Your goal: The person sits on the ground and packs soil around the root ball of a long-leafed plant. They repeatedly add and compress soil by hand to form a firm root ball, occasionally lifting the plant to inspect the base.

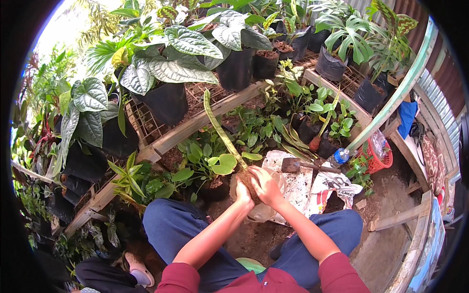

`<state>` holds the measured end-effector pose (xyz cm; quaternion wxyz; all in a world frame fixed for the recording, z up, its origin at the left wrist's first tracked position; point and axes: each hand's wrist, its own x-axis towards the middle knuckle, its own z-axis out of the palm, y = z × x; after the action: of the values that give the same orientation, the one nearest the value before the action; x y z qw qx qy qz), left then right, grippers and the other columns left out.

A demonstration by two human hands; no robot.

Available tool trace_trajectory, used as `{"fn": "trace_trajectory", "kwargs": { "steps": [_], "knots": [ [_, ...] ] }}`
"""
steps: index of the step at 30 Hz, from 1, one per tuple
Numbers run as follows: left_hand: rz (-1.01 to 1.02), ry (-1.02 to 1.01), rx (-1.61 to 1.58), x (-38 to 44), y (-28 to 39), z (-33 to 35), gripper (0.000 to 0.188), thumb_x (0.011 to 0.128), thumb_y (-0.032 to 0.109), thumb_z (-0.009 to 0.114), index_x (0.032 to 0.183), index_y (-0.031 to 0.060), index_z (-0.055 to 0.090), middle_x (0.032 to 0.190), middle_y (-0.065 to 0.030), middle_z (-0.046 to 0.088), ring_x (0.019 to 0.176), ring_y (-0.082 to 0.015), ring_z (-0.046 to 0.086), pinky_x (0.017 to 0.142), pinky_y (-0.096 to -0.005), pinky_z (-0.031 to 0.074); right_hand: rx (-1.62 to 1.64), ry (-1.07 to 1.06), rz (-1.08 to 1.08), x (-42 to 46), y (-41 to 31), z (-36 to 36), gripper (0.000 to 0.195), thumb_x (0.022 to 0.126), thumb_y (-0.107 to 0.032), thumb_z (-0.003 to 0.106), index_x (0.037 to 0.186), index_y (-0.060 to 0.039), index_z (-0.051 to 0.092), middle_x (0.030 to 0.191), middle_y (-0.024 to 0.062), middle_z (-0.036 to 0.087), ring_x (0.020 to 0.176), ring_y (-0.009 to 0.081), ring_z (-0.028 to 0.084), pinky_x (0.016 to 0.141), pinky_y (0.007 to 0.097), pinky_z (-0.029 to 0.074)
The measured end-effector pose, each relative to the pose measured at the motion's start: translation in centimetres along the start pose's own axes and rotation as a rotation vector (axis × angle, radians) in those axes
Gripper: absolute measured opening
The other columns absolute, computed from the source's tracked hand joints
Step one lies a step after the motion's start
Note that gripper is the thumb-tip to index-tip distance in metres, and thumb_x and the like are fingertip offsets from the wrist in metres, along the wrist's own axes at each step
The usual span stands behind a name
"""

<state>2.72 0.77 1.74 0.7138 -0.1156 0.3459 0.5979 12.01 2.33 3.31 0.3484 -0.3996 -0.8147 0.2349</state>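
Note:
Between my left hand (243,195) and my right hand (266,187) is a brown, fibrous root ball (249,180), cupped from both sides. A long, mottled yellow-green snake plant leaf (223,135) rises from it, leaning up and left. Crumpled clear plastic (261,217) lies beneath my hands; whether they touch it cannot be seen. Beyond my right hand, a small tool with a flat, dirty metal head (290,165) and a stick handle (322,167) rests on a soil-stained white sack (273,161). Farther right, another snake plant leaf (331,111) stands in a reddish-brown ball (314,143).
A wooden-framed mesh bench (205,114) carries black-potted plants (166,102). Low leafy plants (199,161) stand just ahead. A capped plastic bottle (339,156) and a red basket (375,159) are at right. Another person's leg and pink clog (138,269) show lower left.

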Motion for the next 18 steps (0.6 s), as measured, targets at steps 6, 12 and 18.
{"fn": "trace_trajectory", "kwargs": {
  "steps": [6, 12, 18],
  "knots": [
    [-0.086, -0.315, -0.265, 6.7, -1.4, -4.9, 0.044, 0.094, 0.042, 0.029, 0.106, 0.0105, 0.057, 0.106, -0.0093, 0.061, 0.097, -0.0253, 0.06, 0.087, -0.0394, 0.049, 0.179, 0.144, 0.087, -0.1, -0.5, 1.4, 0.03, 0.083, -0.013, 0.054, 0.107, 0.0029, 0.058, 0.112, 0.0201, 0.057, 0.107, 0.0331, 0.054, 0.093, 0.0358, 0.041],
    [-0.153, -0.11, -0.122, 2.6, -0.5, -1.0, 0.044, 0.092, 0.041, 0.032, 0.104, 0.0083, 0.059, 0.104, -0.0103, 0.062, 0.095, -0.0257, 0.06, 0.088, -0.0405, 0.048, 0.355, 0.171, 0.319, -0.3, 1.5, 1.4, 0.028, 0.082, -0.016, 0.059, 0.103, 0.0022, 0.059, 0.102, 0.0155, 0.062, 0.1, 0.0263, 0.059, 0.089, 0.0328, 0.043],
    [-0.177, -0.14, -0.179, 1.3, 0.5, -0.2, 0.042, 0.09, 0.04, 0.034, 0.102, 0.0103, 0.061, 0.104, -0.0077, 0.063, 0.096, -0.0254, 0.06, 0.088, -0.0407, 0.047, 0.568, 0.151, 0.401, -0.2, 3.1, 2.3, 0.028, 0.088, -0.019, 0.054, 0.108, 0.001, 0.058, 0.103, 0.011, 0.063, 0.097, 0.0156, 0.057, 0.086, 0.028, 0.042]
  ]
}}
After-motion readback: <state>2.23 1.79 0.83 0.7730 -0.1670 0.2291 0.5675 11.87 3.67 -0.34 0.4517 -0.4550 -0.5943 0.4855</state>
